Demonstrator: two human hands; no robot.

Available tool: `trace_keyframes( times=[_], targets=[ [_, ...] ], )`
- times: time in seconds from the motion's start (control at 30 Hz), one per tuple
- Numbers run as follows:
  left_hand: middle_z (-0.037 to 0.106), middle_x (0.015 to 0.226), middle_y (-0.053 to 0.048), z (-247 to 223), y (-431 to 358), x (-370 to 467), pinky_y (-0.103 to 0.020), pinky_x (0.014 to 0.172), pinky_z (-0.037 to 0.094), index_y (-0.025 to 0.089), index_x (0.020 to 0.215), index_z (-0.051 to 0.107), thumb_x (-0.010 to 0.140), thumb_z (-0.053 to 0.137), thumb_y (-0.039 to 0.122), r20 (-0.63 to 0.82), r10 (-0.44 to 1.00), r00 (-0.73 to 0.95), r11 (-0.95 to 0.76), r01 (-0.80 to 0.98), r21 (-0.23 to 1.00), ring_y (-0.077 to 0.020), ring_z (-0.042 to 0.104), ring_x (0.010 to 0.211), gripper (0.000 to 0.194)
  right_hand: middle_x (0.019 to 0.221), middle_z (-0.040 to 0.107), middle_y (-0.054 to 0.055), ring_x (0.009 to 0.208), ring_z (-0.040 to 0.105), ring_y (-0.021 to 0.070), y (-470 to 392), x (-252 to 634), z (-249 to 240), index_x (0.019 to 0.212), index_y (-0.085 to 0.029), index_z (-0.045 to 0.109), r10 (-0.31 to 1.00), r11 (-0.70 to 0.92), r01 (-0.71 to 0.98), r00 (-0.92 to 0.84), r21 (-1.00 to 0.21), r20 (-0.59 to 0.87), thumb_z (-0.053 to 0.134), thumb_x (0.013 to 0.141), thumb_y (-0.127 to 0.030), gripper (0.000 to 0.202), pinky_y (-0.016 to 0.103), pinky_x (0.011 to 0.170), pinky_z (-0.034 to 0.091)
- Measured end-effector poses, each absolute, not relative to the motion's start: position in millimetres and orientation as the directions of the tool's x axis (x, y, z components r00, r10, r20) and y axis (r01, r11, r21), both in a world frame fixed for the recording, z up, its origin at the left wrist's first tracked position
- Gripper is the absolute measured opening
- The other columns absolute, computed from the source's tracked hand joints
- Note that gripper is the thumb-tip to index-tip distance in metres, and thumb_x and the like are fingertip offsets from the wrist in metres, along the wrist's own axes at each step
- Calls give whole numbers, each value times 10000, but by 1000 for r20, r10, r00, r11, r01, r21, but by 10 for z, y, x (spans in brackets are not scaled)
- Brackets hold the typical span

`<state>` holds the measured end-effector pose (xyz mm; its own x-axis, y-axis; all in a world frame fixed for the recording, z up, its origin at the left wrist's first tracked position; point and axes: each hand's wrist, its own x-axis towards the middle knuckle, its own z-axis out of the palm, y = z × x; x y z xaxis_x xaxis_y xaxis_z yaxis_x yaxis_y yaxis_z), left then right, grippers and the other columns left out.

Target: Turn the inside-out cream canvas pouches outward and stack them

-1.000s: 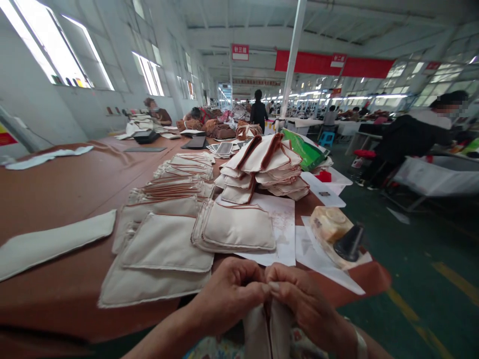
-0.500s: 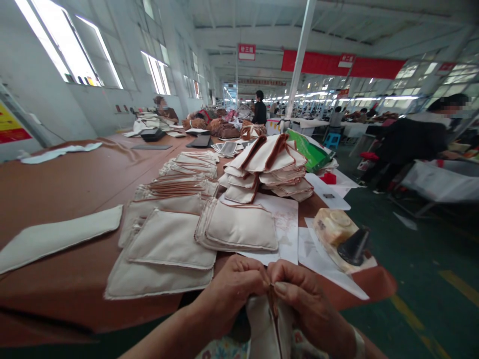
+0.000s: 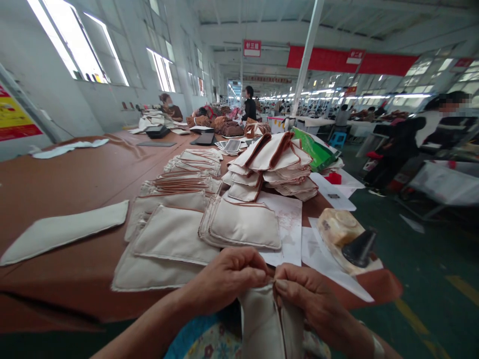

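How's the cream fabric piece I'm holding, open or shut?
Slightly open: the cream fabric piece shows a dark gap between its sides.

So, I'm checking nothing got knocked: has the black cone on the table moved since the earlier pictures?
No. Against the table's near right corner, the black cone sits just where it did, beside the yellowish block; only the view has shifted.

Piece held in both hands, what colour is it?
The held piece is mainly off-white, with some brown along its opening; head view shows it best.

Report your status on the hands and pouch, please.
Left hand, right hand: both pinching pouch at far end. Dark slit along pouch. Nothing visibly blocking.
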<state>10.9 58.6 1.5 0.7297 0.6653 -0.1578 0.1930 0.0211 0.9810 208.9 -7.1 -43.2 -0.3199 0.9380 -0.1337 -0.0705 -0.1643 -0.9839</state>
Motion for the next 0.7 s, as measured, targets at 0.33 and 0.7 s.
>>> trace_keyframes(
  times=[0.33,0.7],
  targets=[
    [568,758,10,60,501,110,-197,583,340,111,873,655,807,579,219,-155,642,751,-109,289,951,-104,441,680,148,690,536,-5,623,400,106,-65,2102,-360,795,-126,622,949,-46,73,-308,-996,-66,585,923,-402,306,230,552,299],
    [373,569,55,-130,478,175,-251,464,147,124,682,600,768,598,246,-315,588,745,110,312,944,-73,248,523,150,700,602,-1,637,504,122,-57,2041,-261,772,-142,617,969,28,340,-240,-940,-58,615,798,-146,26,213,549,370]
  ],
)
